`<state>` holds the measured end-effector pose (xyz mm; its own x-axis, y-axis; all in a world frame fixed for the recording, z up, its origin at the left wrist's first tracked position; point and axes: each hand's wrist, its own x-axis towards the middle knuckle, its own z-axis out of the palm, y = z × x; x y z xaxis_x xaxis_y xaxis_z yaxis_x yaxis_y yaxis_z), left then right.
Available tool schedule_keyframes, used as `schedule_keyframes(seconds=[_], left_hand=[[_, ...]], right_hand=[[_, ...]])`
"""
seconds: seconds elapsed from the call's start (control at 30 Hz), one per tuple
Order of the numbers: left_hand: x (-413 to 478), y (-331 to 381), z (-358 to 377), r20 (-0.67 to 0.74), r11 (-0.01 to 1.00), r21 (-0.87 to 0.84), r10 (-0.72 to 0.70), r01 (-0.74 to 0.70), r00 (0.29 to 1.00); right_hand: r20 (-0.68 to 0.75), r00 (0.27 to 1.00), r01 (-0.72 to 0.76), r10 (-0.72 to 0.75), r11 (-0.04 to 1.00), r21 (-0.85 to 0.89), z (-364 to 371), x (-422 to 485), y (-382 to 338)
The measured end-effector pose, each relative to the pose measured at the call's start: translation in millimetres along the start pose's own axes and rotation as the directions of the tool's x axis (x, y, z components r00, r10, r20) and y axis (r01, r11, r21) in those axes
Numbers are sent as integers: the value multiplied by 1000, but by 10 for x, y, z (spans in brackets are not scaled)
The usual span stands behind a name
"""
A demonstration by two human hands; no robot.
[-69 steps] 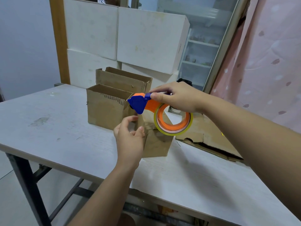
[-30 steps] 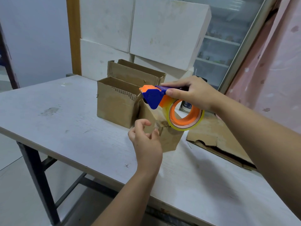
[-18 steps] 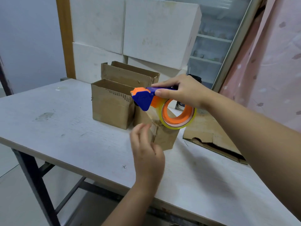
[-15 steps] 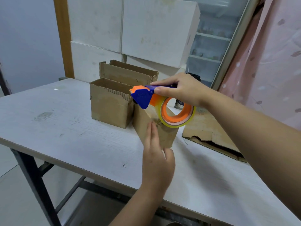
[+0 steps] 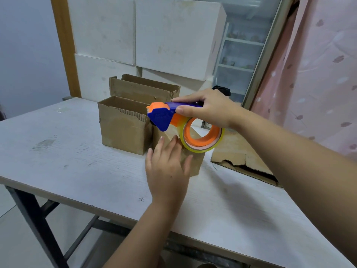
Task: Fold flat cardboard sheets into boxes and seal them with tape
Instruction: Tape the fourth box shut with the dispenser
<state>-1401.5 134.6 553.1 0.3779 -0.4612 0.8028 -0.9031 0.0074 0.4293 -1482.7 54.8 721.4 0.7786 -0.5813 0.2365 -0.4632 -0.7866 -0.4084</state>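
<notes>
Obs.: the small box (image 5: 197, 165) stands on the white surface (image 5: 77, 171), just beside two open-topped boxes (image 5: 123, 128). Left hand (image 5: 168, 169) lies released, fingers straight and pressed flat on the near face, probably to brace the box and rub tape down. Right hand (image 5: 210, 111) grasps the blue-and-orange plastic dispenser (image 5: 164, 117) above the box, with a glossy yellowish roll (image 5: 202, 148) on its core. The cardboard is brown and corrugated, ragged at the rims. A flat sheet (image 5: 241, 151) waits to the right.

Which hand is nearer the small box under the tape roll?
Left. The left hand lies flat against the small box; the right hand is above it, gripping the tape dispenser.
</notes>
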Motion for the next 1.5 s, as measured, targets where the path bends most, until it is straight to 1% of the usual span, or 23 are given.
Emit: schedule_keyframes(seconds=[0.03, 0.1, 0.2, 0.33, 0.43, 0.5, 0.57, 0.63, 0.7, 0.73, 0.77, 0.83, 0.87, 0.9, 0.97, 1.0, 1.03, 1.1, 1.17, 1.27, 1.4, 1.43, 1.5], left_hand=[[1, -45, 11, -25, 997, 52, 50, -48, 998], [8, -124, 37, -50, 990, 83, 121, -117, 991], [33, -155, 71, -71, 985, 21, 175, -173, 982], [32, -126, 80, -30, 987, -64, 146, -147, 989], [36, -117, 72, 14, 987, -94, 133, -131, 991], [45, -156, 70, -17, 981, -88, 171, -171, 985], [56, -209, 57, -77, 957, -17, 289, -291, 954], [60, -206, -1, -142, 917, 22, 398, -399, 907], [43, -146, -95, -208, 880, 17, 467, -474, 860], [29, -133, -127, -215, 867, 7, 488, -498, 846], [27, -143, -139, -197, 864, -11, 491, -503, 848], [75, -224, -112, -89, 898, -105, 419, -427, 904], [141, -250, -106, 6, 919, -171, 360, -354, 933], [217, -272, -94, 110, 935, -220, 306, -277, 946], [334, -273, -79, 270, 953, -256, 228, -159, 936], [360, -257, -79, 303, 957, -262, 201, -122, 932], [370, -240, -81, 296, 957, -268, 187, -107, 937], [352, -240, -62, 221, 953, -269, 204, -141, 954], [336, -219, -14, 187, 956, -259, 186, -134, 965], [339, -127, 94, 179, 967, -247, 102, -56, 979], [327, -31, 176, 206, 951, -292, -41, 101, 978], [327, -27, 178, 213, 948, -293, -60, 122, 975], [320, -32, 159, 214, 951, -288, -50, 112, 976]], right_hand=[[-1, 1000, 5, -5, 1000, 0, 0, -14, 5], [-6, 1000, 17, -17, 1000, 8, -3, -43, 9], [10, 999, 37, -36, 999, -36, -34, -82, 10], [39, 997, 73, -68, 986, -150, -71, -106, -14], [55, 990, 142, -133, 965, -222, -68, -115, -80], [58, 983, 183, -173, 951, -250, -68, -124, -108], [61, 981, 194, -184, 947, -256, -81, -135, -119], [69, 981, 194, -183, 948, -254, -100, -164, -138], [83, 981, 190, -174, 949, -253, -112, -219, -156], [90, 982, 182, -164, 951, -252, -120, -250, -157], [94, 984, 171, -152, 954, -246, -130, -273, -147], [81, 989, 140, -125, 966, -218, -156, -291, -106], [59, 993, 112, -102, 973, -204, -169, -282, -81], [34, 997, 81, -75, 978, -191, -177, -266, -58], [3, 1000, 29, -29, 986, -166, -175, -227, -28], [-4, 1000, 11, -12, 988, -153, -164, -201, -18], [-9, 1000, -7, 6, 990, -138, -146, -164, -13], [-19, 999, -41, 39, 993, -114, -105, -85, -14], [-35, 997, -64, 61, 994, -91, -80, -5, -2], [-38, 996, -87, 85, 995, -43, -73, 60, 36], [-56, 994, -92, 89, 995, -45, -71, 62, 63], [-59, 994, -97, 94, 995, -39, -74, 53, 61], [-50, 993, -106, 104, 993, -47, -80, 27, 39]])
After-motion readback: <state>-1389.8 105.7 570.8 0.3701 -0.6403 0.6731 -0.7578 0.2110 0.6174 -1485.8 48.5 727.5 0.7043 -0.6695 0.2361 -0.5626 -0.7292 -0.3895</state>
